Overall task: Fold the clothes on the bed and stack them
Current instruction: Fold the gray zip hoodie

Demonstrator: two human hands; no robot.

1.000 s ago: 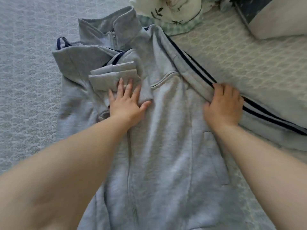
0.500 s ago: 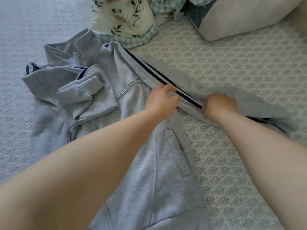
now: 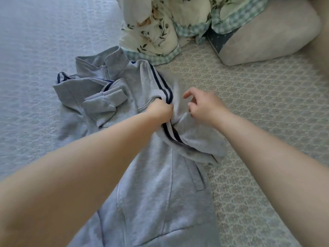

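A grey zip jacket (image 3: pixel 151 184) with navy stripes lies front up on the bed, collar at the far end. Its left sleeve is folded across the chest, cuff (image 3: pixel 105 98) showing. The right sleeve (image 3: pixel 188 139) is bunched and doubled back over the jacket's right side. My left hand (image 3: pixel 161 111) grips this sleeve at the striped part. My right hand (image 3: pixel 201 104) is just to the right of it, blurred, with its fingers loosely spread over the sleeve fabric; no firm hold shows.
A floral and green-checked garment (image 3: pixel 160 29) lies heaped beyond the collar. A grey pillow (image 3: pixel 267 36) sits at the far right. The patterned bedspread (image 3: pixel 267 113) stretches to the right, a pale blue quilted cover (image 3: pixel 35 50) to the left.
The right sleeve, stretched out to the right before, is now pulled in and bunched over the jacket. My right hand has let go of it and come in beside my left hand.
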